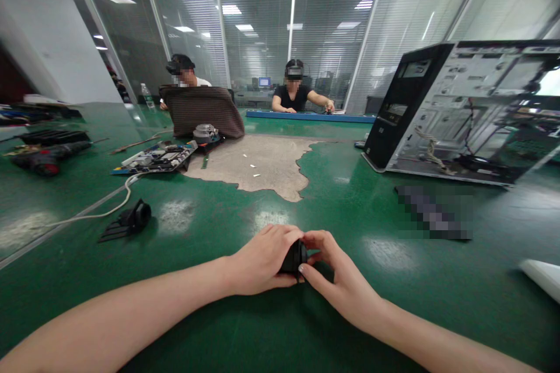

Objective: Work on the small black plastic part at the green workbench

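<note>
A small black part (292, 257) is between my two hands, low in the middle of the head view. My left hand (265, 259) wraps over it from the left, its fingers partly hidden. From the right, my right hand (335, 274) pinches the part's edge between thumb and fingers. Both hands are just above the green table (245, 338). Another black plastic piece with a round end (131, 220) lies on the table to the left. What the part is exactly cannot be made out.
An open computer case (394, 111) stands at the right, near a blurred dark object (433, 213). A circuit board (157, 157) and a white cable (125, 201) lie left. Behind are a brown bag (201, 108) and two people across the table.
</note>
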The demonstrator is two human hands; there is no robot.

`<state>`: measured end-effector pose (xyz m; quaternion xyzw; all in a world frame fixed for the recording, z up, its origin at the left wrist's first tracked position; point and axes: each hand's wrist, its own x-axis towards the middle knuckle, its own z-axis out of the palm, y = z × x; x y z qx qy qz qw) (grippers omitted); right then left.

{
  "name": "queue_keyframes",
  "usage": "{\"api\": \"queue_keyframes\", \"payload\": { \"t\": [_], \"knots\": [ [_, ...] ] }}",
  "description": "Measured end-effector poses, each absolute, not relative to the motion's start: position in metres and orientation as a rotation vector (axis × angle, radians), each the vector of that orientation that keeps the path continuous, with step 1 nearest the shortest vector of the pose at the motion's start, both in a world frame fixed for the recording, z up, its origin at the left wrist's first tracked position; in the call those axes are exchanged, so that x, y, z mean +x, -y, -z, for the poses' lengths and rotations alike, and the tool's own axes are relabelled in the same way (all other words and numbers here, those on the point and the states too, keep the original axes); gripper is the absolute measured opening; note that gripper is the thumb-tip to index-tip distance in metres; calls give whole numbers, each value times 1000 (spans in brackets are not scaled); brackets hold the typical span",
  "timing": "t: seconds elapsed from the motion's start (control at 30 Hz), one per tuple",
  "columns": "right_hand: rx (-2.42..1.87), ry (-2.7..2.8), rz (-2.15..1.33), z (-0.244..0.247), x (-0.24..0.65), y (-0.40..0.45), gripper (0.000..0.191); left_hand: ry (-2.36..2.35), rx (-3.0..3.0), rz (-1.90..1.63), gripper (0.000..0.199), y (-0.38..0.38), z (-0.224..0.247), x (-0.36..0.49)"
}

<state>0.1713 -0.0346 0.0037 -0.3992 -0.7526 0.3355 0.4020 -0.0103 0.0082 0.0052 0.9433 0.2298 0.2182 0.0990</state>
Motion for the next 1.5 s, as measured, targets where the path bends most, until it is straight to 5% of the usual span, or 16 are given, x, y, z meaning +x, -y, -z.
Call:
{"api": "queue_keyframes", "payload": {
  "t": [0.4, 0.63, 1.0, 1.3, 1.5],
  "knots": [
    [-946, 2007, -682, -2, 176, 38, 17, -652, 2770, -677, 62, -8, -5, -10],
    [-992, 1933, -798, -1, 173, 35, 30, -685, 2772, -661, 61, -8, -5, -9],
    [-941, 2013, -650, -1, 176, 37, 13, -684, 2780, -656, 60, -7, -5, -10],
    [-1059, 1940, -873, -1, 172, 37, 28, -704, 2777, -648, 62, -8, -3, -10],
    [-993, 2036, -649, -3, 174, 40, 25, -674, 2791, -659, 61, -8, -3, -12]
  ]
}}
